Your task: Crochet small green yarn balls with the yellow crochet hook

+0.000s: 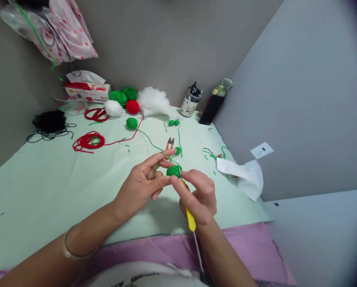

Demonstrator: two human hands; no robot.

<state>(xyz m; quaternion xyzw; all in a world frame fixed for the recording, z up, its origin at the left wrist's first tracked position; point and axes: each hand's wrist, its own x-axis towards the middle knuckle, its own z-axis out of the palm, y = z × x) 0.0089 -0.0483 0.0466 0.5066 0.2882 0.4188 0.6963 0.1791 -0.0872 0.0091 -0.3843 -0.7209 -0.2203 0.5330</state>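
My left hand [146,179] pinches a small green crochet piece [173,171], with green yarn running over its raised forefinger. In my right hand [198,195] is a crochet hook [190,218] with a yellow grip, its metal tip at the right edge of the piece. The working yarn leads back to a green yarn ball [132,123] on the table. Just beyond my left fingertips lie orange-handled thread snips [170,143], partly hidden, and a small green crocheted bit [178,150].
Red cord [88,141], red scissors [96,114] and black yarn [50,121] lie left. Along the back stand a tissue box [88,92], white stuffing [154,101], a pen cup [191,103] and a bottle [215,101]. White paper [247,175] and yarn scraps lie right.
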